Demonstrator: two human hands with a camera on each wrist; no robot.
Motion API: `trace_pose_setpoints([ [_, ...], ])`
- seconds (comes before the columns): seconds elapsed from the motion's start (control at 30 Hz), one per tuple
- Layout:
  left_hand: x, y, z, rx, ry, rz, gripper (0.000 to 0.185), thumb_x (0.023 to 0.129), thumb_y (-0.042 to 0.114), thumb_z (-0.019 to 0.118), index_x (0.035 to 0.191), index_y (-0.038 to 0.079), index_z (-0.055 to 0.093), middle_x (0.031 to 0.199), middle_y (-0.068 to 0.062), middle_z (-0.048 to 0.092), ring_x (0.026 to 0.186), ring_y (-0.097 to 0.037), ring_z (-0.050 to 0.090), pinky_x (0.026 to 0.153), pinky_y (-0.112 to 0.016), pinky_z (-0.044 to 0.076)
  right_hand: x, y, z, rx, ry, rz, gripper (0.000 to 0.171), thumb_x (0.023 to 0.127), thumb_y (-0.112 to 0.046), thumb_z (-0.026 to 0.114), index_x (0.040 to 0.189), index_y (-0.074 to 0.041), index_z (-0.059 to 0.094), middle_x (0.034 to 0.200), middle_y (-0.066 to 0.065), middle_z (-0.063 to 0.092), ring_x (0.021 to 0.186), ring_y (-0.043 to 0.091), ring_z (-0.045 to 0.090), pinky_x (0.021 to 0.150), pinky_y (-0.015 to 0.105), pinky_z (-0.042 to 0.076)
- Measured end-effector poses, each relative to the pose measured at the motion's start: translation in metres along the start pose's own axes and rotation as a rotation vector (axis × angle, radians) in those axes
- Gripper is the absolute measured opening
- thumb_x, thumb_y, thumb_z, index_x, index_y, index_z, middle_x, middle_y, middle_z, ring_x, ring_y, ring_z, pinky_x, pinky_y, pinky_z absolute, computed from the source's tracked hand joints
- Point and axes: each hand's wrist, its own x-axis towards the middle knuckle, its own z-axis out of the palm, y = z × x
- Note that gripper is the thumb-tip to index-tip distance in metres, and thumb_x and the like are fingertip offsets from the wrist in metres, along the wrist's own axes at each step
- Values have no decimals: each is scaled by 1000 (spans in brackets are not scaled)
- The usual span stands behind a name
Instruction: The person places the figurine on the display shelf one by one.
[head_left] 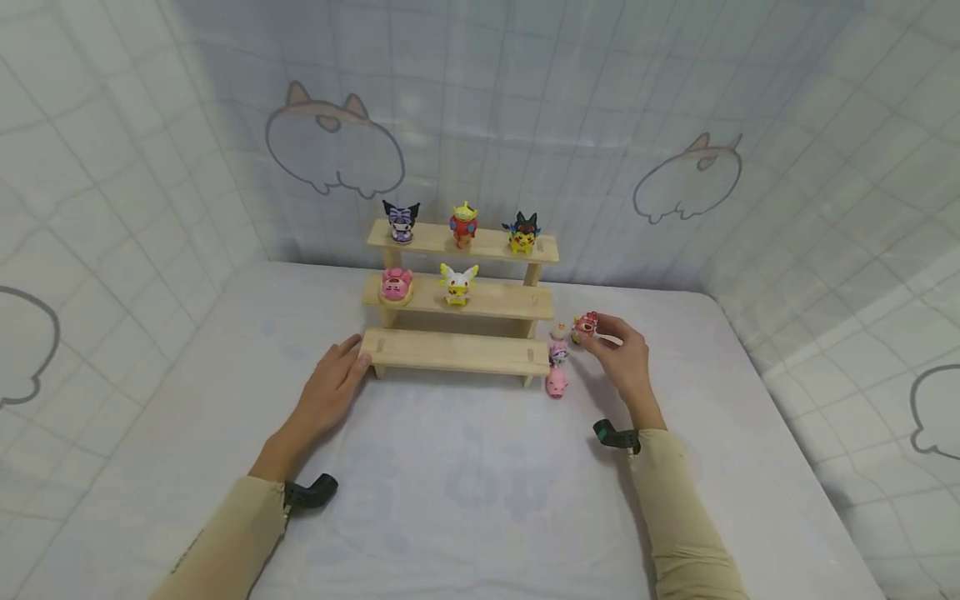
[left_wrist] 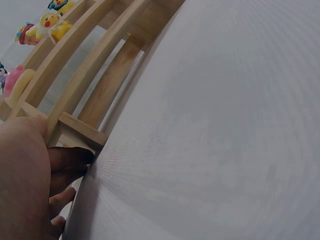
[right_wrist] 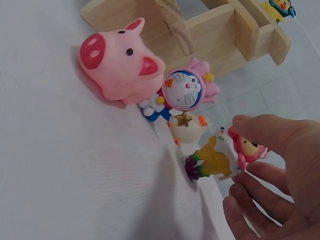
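A three-step wooden stand [head_left: 456, 352] sits mid-table. My left hand [head_left: 348, 358] lies flat on the cloth, its straight fingers [left_wrist: 70, 159] touching the left end of the lowest step [left_wrist: 80, 131]. My right hand [head_left: 597, 333] is just right of the stand and pinches a small red-and-pink figure [head_left: 584, 326] between thumb and fingers; the right wrist view shows this figure [right_wrist: 222, 157] tilted above the cloth. Beside it lie a pink pig [right_wrist: 120, 67], a pink-hooded blue cat figure [right_wrist: 185, 90] and a small white figure [right_wrist: 187, 127].
The top step carries three figures: purple-black [head_left: 401, 222], red [head_left: 463, 225] and yellow-black [head_left: 522, 233]. The middle step has a pink figure [head_left: 396, 285] and a white-yellow one [head_left: 457, 284]. Nothing stands on the lowest step. Patterned cloth walls [head_left: 675, 125] close in the table.
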Motion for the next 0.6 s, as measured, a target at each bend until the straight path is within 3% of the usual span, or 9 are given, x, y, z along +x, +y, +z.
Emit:
trace_pose_setpoints([
  [0.4,-2,-1,-5,-9,-12,-32,61,117,39,31,156,-6,43,169,-29,30,156,-60,15,127,-72,12,3,7,7,-15,-11,-5,46,98,-16,77,141,-4,63,140,17,66,130,32,62,112,48,53],
  [0.6,-4,1,0,-1,-5,-32,59,117,36,31,155,-6,45,167,-29,32,155,-59,18,127,-71,13,-1,11,5,-40,-12,-4,48,98,-22,78,141,-6,63,138,17,66,131,32,62,112,49,52],
])
